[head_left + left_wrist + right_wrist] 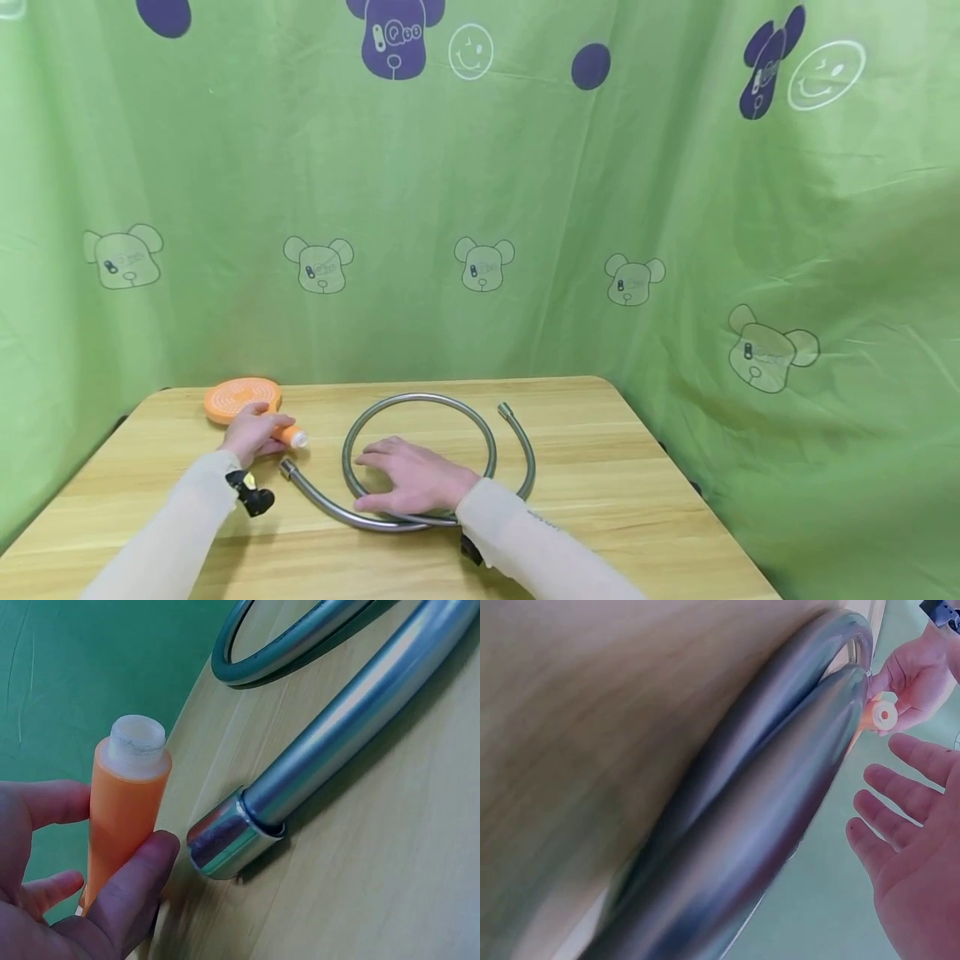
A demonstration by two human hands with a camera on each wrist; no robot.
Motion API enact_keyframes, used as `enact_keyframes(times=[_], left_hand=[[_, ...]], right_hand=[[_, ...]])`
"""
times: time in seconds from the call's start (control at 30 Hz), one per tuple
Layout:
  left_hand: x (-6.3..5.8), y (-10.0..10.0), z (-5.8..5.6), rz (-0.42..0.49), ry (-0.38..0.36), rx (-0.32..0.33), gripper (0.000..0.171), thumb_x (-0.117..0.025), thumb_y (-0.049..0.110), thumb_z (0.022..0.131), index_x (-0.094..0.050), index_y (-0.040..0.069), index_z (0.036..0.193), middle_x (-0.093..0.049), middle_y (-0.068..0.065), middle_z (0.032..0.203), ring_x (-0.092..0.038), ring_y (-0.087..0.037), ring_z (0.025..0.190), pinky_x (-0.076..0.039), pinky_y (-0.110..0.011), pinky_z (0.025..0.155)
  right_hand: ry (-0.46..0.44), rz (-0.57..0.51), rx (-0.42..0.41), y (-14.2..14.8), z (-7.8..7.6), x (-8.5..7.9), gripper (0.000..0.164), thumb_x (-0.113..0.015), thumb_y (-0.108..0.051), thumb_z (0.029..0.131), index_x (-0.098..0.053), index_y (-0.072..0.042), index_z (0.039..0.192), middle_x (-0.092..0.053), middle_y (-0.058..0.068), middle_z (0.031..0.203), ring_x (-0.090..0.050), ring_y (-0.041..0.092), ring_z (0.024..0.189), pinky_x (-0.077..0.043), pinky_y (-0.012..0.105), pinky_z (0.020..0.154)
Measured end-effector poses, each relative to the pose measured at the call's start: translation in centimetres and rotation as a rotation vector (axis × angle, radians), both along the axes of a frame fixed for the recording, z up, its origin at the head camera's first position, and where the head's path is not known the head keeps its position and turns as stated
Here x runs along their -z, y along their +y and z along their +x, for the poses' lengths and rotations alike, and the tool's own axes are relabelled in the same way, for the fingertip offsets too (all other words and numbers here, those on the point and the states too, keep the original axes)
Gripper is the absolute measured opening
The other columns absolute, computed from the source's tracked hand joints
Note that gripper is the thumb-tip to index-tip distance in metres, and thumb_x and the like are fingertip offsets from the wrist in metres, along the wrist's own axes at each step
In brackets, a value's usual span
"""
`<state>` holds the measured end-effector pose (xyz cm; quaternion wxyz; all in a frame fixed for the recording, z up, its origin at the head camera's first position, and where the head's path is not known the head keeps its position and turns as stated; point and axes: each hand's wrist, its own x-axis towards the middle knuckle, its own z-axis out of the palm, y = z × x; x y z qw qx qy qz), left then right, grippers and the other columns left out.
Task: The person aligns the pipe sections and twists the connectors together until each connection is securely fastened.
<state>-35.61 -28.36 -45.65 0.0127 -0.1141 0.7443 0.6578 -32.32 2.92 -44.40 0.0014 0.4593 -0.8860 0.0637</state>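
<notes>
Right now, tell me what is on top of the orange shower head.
The left hand is over the shower head, gripping its handle. I see nothing else on top; the part beneath the fingers is covered in the head view.

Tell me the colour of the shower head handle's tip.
The tip is whitish, best seen in the left wrist view.

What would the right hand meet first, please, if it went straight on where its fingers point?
Probably the hose, at its loop's left side, unless the right hand passes above it; their height difference is unclear.
</notes>
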Motion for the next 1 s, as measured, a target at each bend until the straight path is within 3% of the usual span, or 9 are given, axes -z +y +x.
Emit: enact_keyframes(times=[0.37, 0.67, 0.9, 1.0], left_hand=[[-0.5, -0.3, -0.6, -0.051, -0.053, 0.062, 0.079, -0.056, 0.008, 0.098, -0.005, -0.006, 0.157, -0.031, -0.041, 0.148, -0.062, -0.023, 0.098, -0.061, -0.031, 0.082], [-0.3, -0.2, -0.7, -0.06, -0.038, 0.053, 0.069, -0.056, 0.006, 0.095, -0.022, -0.012, 0.152, -0.054, -0.031, 0.119, -0.062, -0.015, 0.081, -0.062, -0.029, 0.075], [0.1, -0.2, -0.9, -0.046, -0.061, 0.059, 0.074, -0.055, 0.007, 0.097, -0.013, -0.011, 0.155, -0.041, -0.04, 0.138, -0.063, -0.022, 0.093, -0.062, -0.031, 0.08], [0.1, -0.2, -1.0, -0.048, -0.067, 0.056, 0.075, -0.054, 0.008, 0.097, -0.011, -0.009, 0.156, -0.039, -0.04, 0.14, -0.063, -0.021, 0.09, -0.062, -0.031, 0.079]], right_hand=[[-0.046, -0.006, 0.002, -1.0, 0.1, 0.0, 0.083, -0.042, -0.079, 0.091, -0.041, -0.025, 0.154, -0.039, 0.0, 0.16, -0.039, 0.017, 0.145, -0.04, 0.039, 0.116], [-0.047, 0.008, -0.036, -2.3, 0.1, 0.1, 0.085, -0.042, -0.078, 0.091, -0.041, -0.022, 0.154, -0.038, 0.001, 0.161, -0.038, 0.016, 0.145, -0.04, 0.035, 0.116], [-0.044, 0.018, -0.042, -3.5, 0.4, -0.1, 0.083, -0.044, -0.078, 0.091, -0.042, -0.024, 0.154, -0.037, 0.001, 0.161, -0.039, 0.016, 0.145, -0.04, 0.033, 0.115], [-0.041, 0.024, -0.044, -4.0, 0.3, -0.1, 0.083, -0.044, -0.078, 0.091, -0.042, -0.024, 0.154, -0.038, 0.001, 0.161, -0.039, 0.015, 0.145, -0.039, 0.032, 0.116]])
